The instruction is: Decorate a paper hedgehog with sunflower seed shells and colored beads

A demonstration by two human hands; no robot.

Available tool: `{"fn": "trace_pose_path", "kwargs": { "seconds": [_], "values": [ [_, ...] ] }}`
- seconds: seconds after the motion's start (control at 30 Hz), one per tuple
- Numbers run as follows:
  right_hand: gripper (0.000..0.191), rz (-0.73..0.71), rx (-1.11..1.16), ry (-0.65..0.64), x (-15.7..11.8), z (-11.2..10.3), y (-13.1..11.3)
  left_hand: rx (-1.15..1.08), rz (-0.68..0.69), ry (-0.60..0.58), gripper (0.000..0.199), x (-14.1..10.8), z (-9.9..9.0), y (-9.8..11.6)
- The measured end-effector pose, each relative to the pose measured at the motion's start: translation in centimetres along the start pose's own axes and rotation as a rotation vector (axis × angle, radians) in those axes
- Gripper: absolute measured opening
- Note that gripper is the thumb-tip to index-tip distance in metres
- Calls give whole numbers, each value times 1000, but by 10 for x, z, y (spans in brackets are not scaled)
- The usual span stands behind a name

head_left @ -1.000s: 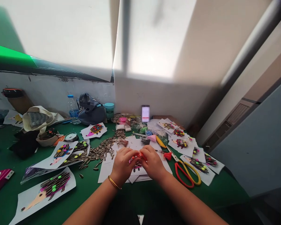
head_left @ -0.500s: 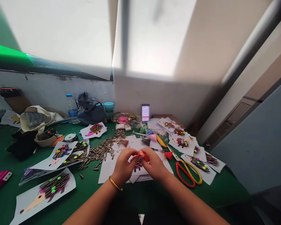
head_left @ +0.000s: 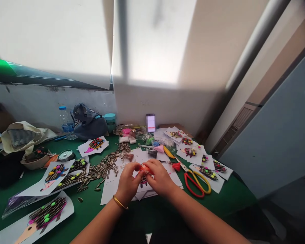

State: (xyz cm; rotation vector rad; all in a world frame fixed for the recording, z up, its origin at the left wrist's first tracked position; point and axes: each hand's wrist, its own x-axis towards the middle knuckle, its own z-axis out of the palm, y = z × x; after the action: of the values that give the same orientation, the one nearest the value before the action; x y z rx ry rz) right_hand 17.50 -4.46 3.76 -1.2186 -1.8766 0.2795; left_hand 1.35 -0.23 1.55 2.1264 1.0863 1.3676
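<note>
Both hands up front, left hand [head_left: 128, 179] and right hand [head_left: 159, 176], brought together, fingertips meeting around an orange lump [head_left: 144, 167]; grip narrow, holding that lump from both sides. Can't tell if it's wrapped, too small and half covered by fingers. Lump sits inside the grip, above a hedgehog picture [head_left: 143, 182] mostly hidden under the hands. Step in hand looks like two-handed finger work on the lump, probably opening or pinching it; next move seems to call for a light, steady pinch, one side holding while the other works. Bracelet [head_left: 120, 202] on left wrist. Paper sheets [head_left: 109, 191] under the grip, loose seeds [head_left: 101, 168] to its left, more pictures [head_left: 47, 211] farther left. Right of the grip: red pouch [head_left: 176, 166] near, then scissors [head_left: 203, 183] lying with blades partly apart, then a spread of finished-looking pictures [head_left: 191, 152]. Beyond the grip: small packets, phone [head_left: 150, 123] upright near the wall [head_left: 136, 105], with jar [head_left: 110, 122], blue bag [head_left: 90, 128] and bottle [head_left: 66, 126] off to the left. Table [head_left: 221, 206] green, cluttered. Pale sheeting [head_left: 152, 44] above, sunlit; blue-grey panel [head_left: 269, 135] far right.
</note>
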Motion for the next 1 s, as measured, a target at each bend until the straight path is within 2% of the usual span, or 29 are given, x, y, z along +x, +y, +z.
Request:
{"fn": "trace_pose_path", "kwargs": {
  "seconds": [0.2,0.33,0.53,0.67,0.8,1.0],
  "values": [
    [32,-38,-96,-13,0,1,1,-43,-110,-122,21,2,-1,-2],
    [28,-29,-191,-26,0,2,2,21,-29,-96,22,3,-2,0],
    [24,-15,-242,-47,0,1,5,255,73,-220,29,2,-3,0],
    [28,-21,-242,-28,-1,0,7,205,99,-180,22,2,-4,0],
    [32,-25,-244,-17,-4,1,8,109,33,-113,17,4,-4,0],
    [28,-17,-245,-17,-3,1,9,53,46,-130,14,4,-3,-3]
  ]
}}
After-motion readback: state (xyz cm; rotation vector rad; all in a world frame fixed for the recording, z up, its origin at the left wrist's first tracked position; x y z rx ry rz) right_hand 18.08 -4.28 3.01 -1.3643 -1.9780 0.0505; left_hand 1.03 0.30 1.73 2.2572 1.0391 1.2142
